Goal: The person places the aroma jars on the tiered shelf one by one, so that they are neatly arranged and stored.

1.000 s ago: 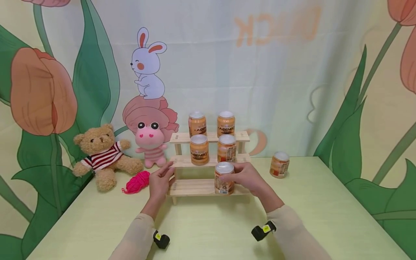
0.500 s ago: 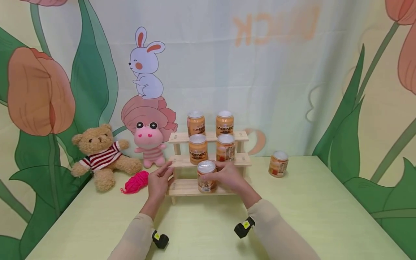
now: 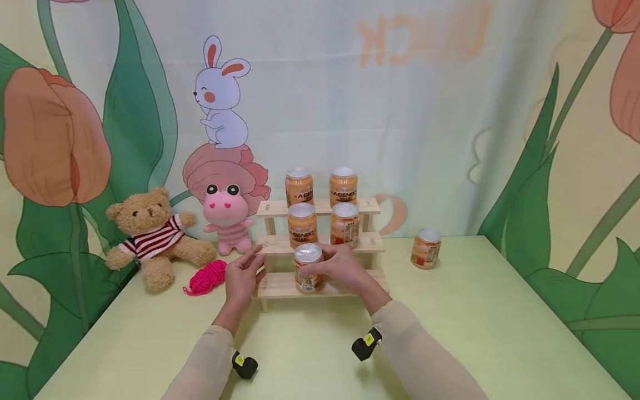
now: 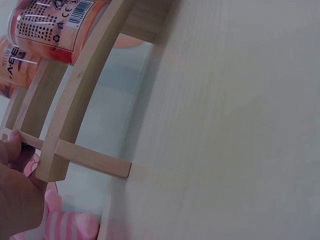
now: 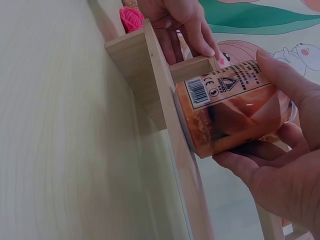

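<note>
My right hand (image 3: 345, 269) grips an orange can (image 3: 308, 254) with a silver lid, thumb on one side and fingers on the other. Its base meets the lowest board of a three-tier wooden shelf (image 3: 277, 285), left of the middle. In the right wrist view, the can's barcode (image 5: 198, 92) faces the camera. My left hand (image 3: 241, 279) holds the shelf's left end, beside the lowest board; some fingers are hidden behind the wood. On the middle tier stand two similar cans, a left one (image 3: 302, 226) and a right one (image 3: 345, 225).
Two more cans, left (image 3: 299, 188) and right (image 3: 343, 188), stand on the top tier. Another can (image 3: 426, 249) is on the table at the right. Pink yarn (image 3: 206, 276), a teddy bear (image 3: 152, 233) and a pink plush toy (image 3: 227, 219) are at the left.
My right hand has slid the can leftward along the lowest tier, from its right part to left of the middle. My left hand has stayed at the shelf's left end.
</note>
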A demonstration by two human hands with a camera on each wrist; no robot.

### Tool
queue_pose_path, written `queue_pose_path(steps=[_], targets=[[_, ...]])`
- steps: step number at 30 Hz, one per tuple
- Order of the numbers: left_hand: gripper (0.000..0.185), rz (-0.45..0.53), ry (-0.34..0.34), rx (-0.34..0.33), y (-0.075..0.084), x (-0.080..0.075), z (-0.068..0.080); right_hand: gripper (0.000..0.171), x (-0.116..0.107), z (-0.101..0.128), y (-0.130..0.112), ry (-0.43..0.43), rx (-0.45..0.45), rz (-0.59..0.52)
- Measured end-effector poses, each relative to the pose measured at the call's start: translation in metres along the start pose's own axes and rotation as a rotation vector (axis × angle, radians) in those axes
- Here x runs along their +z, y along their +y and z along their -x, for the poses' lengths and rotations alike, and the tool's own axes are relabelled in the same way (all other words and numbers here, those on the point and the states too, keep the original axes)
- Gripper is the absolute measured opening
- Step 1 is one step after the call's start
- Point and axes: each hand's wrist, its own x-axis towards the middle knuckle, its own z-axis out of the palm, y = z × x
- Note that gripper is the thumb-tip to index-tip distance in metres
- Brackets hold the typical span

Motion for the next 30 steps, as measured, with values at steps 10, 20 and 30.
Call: queue_pose_path(steps=[10,20,30], targets=[[0.033,0.012,-0.017,-0.007,0.003,-0.002,0.0,0.058,0.005,-0.005,-0.002,-0.005,-0.008,0.007],[0.033,-0.004,-0.016,0.003,0.002,-0.003,-0.002,0.068,0.01,-0.006,-0.005,0.031,0.013,-0.025],[0.033,0.014,-0.007,-0.008,-0.001,-0.002,-0.002,0.072,0.008,0.002,0.003,0.051,-0.026,-0.042]])
